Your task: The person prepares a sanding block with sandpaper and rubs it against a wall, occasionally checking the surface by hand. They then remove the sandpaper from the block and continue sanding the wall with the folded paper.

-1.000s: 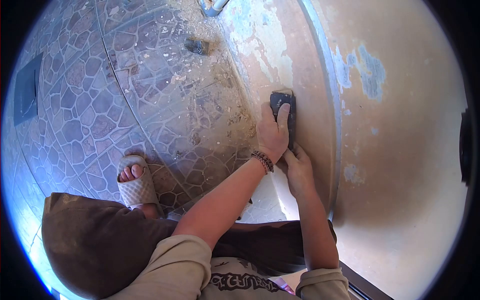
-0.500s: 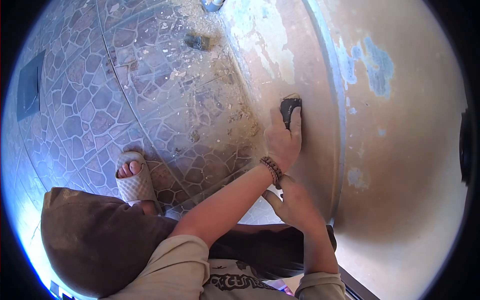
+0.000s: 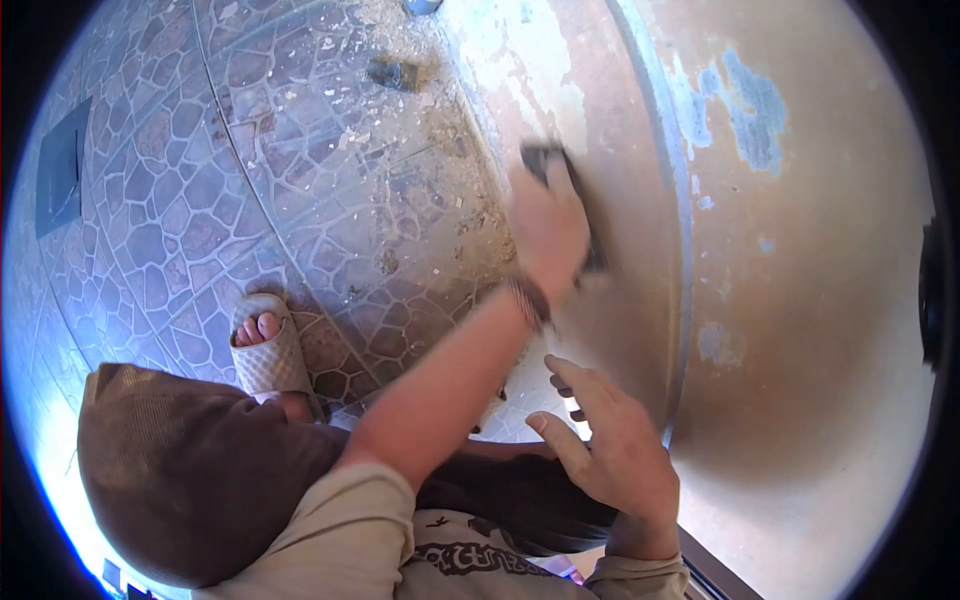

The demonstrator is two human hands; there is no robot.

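Observation:
My left hand (image 3: 550,225), a bracelet (image 3: 530,302) on its wrist, is closed round a dark flat block (image 3: 594,245), smeared by motion. It presses along the lower part of the wall (image 3: 620,130), close to where wall and floor meet. The block's dark end shows beyond the fingers and its edge shows beside the hand; the rest is under the palm. Nearer my body, my right hand (image 3: 620,440) hangs open, thumb and fingers apart, holding nothing.
The stone-patterned floor (image 3: 160,215) carries plaster flakes and crumbs along the wall. A dark chunk (image 3: 393,74) lies there, and a blue-grey round object (image 3: 422,6) shows at the top edge. A ledge (image 3: 672,150) runs up the wall past peeled patches. My slippered foot (image 3: 270,350) is at left.
My left hand has swept the dark block up and slightly left along the wall, turning it. My right hand has come away from the left wrist and spread its fingers.

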